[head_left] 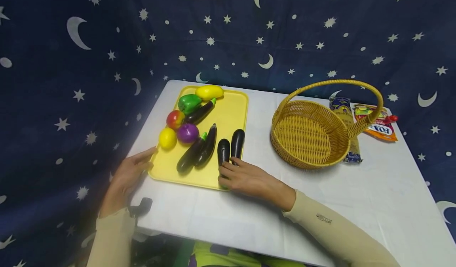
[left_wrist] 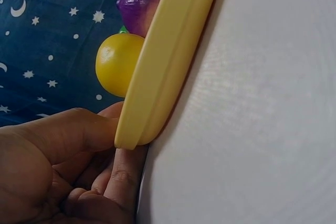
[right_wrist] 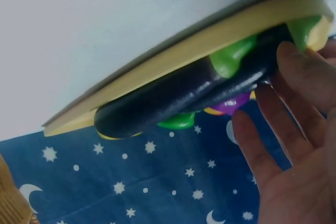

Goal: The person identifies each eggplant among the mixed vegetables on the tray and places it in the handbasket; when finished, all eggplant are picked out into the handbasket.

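presently | left hand (head_left: 129, 172) pinches yellow tray (head_left: 231, 108) by its left edge | right hand (head_left: 249, 178), fingers part-spread, at dark eggplant's (head_left: 223, 150) stem end; cannot tell if gripped | eggplant on tray's near-right part, beside another eggplant (head_left: 237, 142)

Could slip between yellow tray (head_left: 233, 110) and wicker basket (head_left: 303, 164), over bare white desk (head_left: 259, 134)! Free too across the tray's upper right; blocked lower by two eggplants (head_left: 237, 142), then rightward by the basket's handle (head_left: 331, 82).
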Motion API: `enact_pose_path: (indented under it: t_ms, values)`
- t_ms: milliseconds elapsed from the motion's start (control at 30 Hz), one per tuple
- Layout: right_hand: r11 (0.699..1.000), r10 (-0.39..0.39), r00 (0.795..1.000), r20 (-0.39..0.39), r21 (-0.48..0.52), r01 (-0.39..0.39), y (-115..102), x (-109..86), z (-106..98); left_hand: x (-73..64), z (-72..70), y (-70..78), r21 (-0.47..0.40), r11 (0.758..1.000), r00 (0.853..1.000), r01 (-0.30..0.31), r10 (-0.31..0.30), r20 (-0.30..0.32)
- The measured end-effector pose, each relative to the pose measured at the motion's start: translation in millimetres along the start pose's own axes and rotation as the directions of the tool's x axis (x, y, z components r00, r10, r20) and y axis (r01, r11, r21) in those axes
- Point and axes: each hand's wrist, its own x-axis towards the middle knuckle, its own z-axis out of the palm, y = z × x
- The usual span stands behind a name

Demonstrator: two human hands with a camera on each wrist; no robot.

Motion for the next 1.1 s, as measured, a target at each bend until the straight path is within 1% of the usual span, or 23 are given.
enact_pose_path:
  t_ms: [100, 167, 333, 500, 600, 867, 1100]
  values:
    - [0.999, -0.019, 1.000, -0.017, -0.034, 0.019, -1, 3.6, 5, -1.8, -0.4, -0.5, -0.005, 1.000, 1.000, 0.011, -0.011, -0.006]
    - [0.999, -0.027, 0.999, -0.026, -0.033, 0.026, -2, 6.1, 7, -2.6, -0.8, -0.8, -0.011, 1.000, 1.000, 0.019, -0.019, -0.008]
    - [0.998, -0.037, 0.999, -0.031, -0.046, 0.036, -1, 13.1, 10, -2.3, -1.3, -2.2, -0.026, 1.000, 1.000, 0.016, -0.016, -0.008]
    - [0.996, -0.046, 0.998, 0.040, -0.077, 0.049, -1, 18.4, 13, 0.6, -0.5, -5.0, -0.044, 0.999, 1.000, -0.005, 0.005, 0.001]
    - [0.996, -0.055, 0.997, 0.060, -0.063, 0.059, -1, 20.0, 14, 2.1, 0.6, -6.2, -0.049, 0.999, 1.000, -0.016, 0.016, 0.003]
    - [0.997, -0.065, 0.998, 0.009, -0.032, 0.065, 0, 21.6, 13, 3.4, 3.5, -4.8, -0.072, 0.997, 1.000, -0.005, 0.005, 0.002]
    - [0.998, -0.056, 0.997, -0.047, 0.002, 0.056, -1, 21.9, 15, 2.4, 2.7, -2.5, -0.056, 0.998, 1.000, 0.003, -0.003, -0.009]
